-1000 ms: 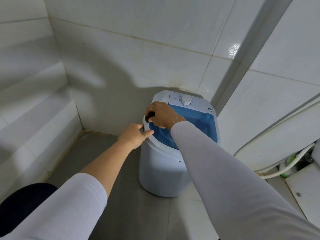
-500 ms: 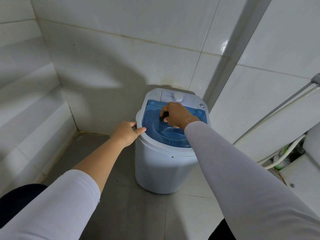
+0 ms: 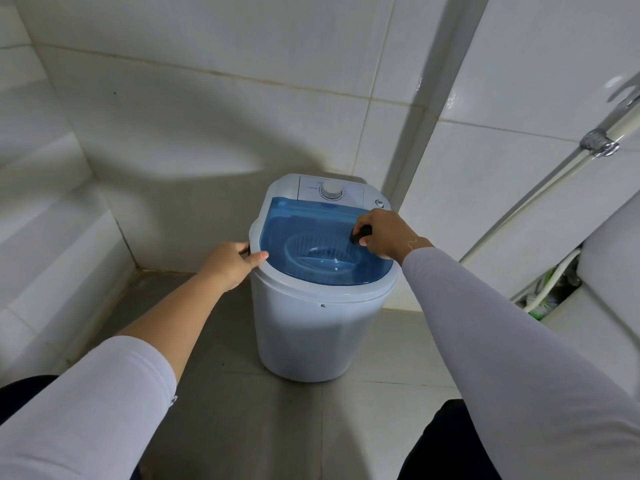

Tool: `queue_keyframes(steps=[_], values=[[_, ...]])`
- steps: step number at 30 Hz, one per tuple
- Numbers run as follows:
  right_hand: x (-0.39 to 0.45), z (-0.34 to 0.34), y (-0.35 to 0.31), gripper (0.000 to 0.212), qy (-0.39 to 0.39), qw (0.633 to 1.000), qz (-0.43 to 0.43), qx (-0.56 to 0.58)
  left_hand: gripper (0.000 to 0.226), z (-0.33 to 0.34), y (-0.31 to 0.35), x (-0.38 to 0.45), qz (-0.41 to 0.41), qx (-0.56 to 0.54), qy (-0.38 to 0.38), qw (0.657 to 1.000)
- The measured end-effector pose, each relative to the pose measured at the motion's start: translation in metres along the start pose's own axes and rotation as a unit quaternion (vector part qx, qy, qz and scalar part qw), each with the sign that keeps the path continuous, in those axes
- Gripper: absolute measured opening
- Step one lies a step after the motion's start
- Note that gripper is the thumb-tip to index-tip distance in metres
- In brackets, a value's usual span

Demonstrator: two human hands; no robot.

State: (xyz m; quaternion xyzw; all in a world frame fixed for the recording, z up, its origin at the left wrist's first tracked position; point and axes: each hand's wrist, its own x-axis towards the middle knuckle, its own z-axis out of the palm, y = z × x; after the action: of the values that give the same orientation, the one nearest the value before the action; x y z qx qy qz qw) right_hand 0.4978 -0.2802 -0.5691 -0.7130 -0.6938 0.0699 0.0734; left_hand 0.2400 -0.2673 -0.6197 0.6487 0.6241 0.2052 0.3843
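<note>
Right hand (image 3: pixel 389 233) around black object (image 3: pixel 361 234)

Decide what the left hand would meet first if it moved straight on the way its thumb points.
Most likely the blue lid: the left hand grips the washer's white rim, thumb aimed across it. Depth is uncertain.

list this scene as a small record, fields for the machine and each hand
washing machine: small, white, upright on the floor in a tiled corner
lid: blue, see-through, closed
dial: white, on the back panel
left hand: grips the machine's left rim, thumb on top
right hand: holds a small black object against the lid's right side
</note>
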Motion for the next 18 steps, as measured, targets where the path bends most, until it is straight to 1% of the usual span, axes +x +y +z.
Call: queue_keyframes(steps=[3,11,15,18], values=[[-0.006,0.0,0.012,0.021,0.01,1.0,0.017,0.008,0.051,0.0,0.0,0.0,0.0,-0.003,-0.001,1.0],[-0.023,0.005,0.041,0.019,0.044,0.99,0.086,0.104,0.049,0.004,0.001,-0.003,-0.004,-0.013,0.011,1.0],[-0.031,0.003,0.046,0.019,0.031,0.993,0.086,0.078,0.049,0.006,0.003,-0.005,-0.009,-0.021,0.018,1.0],[-0.028,-0.008,0.037,0.018,0.025,0.996,0.072,0.051,0.048,0.007,0.003,-0.006,-0.012,-0.029,0.018,0.999]])
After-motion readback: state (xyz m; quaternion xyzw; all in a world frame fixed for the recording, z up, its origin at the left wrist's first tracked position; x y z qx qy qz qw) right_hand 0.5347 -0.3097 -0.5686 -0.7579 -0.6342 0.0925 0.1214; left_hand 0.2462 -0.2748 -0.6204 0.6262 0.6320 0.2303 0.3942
